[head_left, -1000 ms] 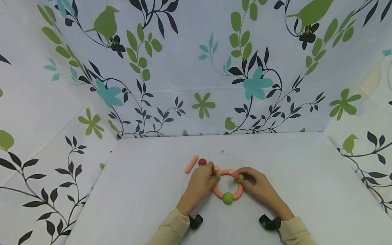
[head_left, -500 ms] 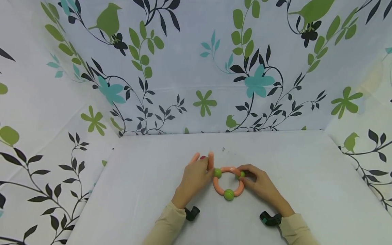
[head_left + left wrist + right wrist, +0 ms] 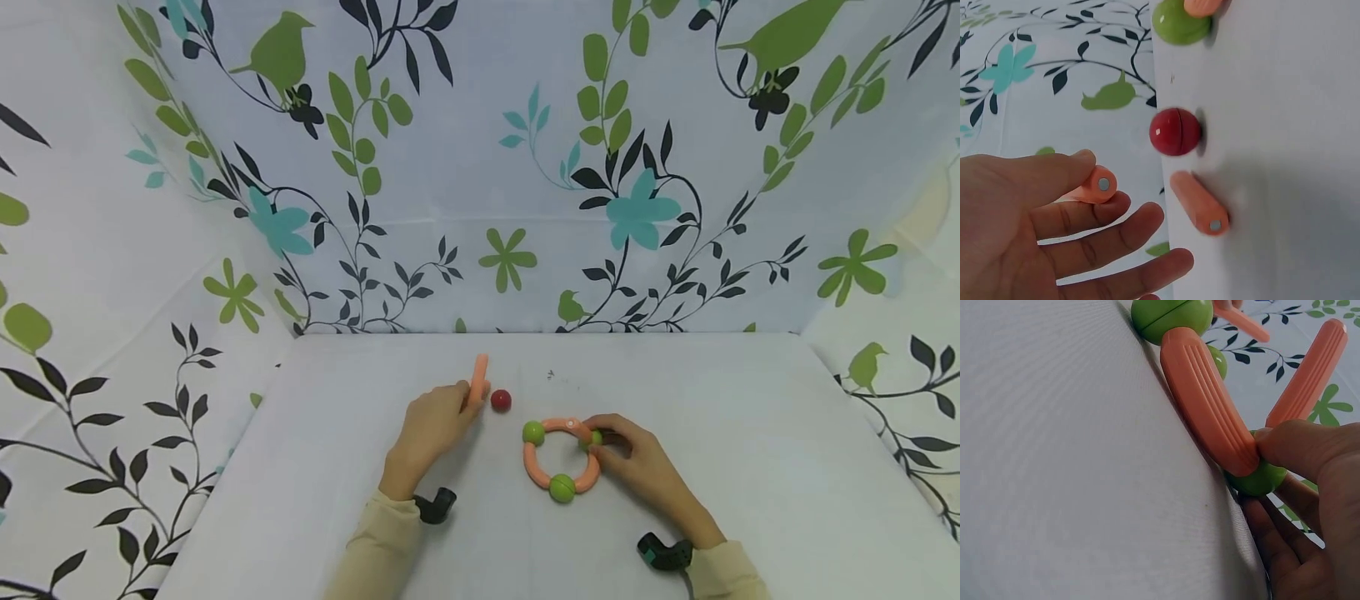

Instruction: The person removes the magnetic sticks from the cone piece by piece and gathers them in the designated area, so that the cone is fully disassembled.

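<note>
Ring (image 3: 561,458) half-built: right hand (image 3: 637,467) pinches its green ball (image 3: 592,437), left hand (image 3: 431,425) pinches an orange rod (image 3: 477,379); reckon it bridges the gap next.

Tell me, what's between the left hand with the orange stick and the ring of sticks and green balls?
A small red ball lies on the table between the left hand and the ring. The head view shows it best.

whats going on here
A person is working with toy rods and balls on a white table. The right hand grips a green ball on a ring of orange rods. The left hand holds a loose orange rod. A red ball lies beside it.
</note>
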The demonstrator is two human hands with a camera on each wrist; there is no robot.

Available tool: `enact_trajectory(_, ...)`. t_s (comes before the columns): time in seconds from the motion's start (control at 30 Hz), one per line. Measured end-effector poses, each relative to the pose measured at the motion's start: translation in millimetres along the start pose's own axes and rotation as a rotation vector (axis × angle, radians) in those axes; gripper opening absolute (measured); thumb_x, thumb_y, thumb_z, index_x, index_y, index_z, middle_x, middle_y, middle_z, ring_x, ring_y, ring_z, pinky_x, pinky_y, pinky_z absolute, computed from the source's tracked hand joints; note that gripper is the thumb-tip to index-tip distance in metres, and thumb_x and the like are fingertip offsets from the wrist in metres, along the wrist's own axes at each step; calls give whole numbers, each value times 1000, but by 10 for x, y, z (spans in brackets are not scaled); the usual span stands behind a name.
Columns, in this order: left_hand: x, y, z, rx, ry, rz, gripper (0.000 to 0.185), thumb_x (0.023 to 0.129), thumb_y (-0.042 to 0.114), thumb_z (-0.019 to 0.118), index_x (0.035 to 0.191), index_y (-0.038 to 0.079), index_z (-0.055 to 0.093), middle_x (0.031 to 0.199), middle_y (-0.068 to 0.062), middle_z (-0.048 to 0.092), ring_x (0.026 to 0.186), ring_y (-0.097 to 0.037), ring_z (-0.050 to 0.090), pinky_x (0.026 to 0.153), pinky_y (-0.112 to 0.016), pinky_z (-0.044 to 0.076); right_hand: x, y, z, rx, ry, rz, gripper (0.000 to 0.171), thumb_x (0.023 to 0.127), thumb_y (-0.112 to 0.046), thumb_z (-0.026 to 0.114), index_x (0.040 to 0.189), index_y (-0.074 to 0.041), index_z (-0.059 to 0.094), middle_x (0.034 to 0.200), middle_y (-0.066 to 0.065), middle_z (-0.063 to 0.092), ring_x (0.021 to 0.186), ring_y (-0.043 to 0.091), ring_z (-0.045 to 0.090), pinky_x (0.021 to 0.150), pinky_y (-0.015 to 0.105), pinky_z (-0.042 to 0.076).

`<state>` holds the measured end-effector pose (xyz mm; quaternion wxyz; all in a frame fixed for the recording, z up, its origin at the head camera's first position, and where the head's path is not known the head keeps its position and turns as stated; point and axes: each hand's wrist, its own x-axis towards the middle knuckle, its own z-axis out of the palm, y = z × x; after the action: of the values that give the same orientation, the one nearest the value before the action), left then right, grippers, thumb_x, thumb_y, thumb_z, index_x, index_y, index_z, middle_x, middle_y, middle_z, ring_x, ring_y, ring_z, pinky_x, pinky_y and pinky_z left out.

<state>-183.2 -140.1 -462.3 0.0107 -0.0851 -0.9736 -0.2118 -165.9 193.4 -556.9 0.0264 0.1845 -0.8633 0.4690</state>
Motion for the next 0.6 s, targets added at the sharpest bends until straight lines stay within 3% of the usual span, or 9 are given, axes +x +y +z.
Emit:
enact_trajectory(0.27, 48, -215, -33, 1, -72, -124, 33, 108, 42, 54, 91, 15, 63, 69, -3, 53, 63, -19, 52, 56, -32, 37, 15, -16, -49, 5, -13, 6, 33, 96, -26, 77, 125, -39, 65, 129, -15, 68, 114, 4, 67, 101, 27, 54)
enact_trajectory(0.47, 82, -363, -5, 38, -84, -147, 29, 106, 33, 58, 85, 13, 59, 67, -1, 48, 62, -18, 49, 57, -31, 34, 22, 14, -52, 33, -3, -14, 33, 97, -24, 76, 125, -36, 66, 129, -11, 69, 114, 4, 67, 100, 26, 54)
enact_trajectory(0.6, 84, -406, -5, 38, -90, -149, 27, 106, 33, 58, 88, 13, 64, 71, 0, 53, 65, -18, 50, 58, -31, 34, 18, 29, -29, 44, -6, -26, 32, 97, -24, 75, 126, -34, 66, 130, -8, 69, 114, 5, 67, 100, 27, 55)
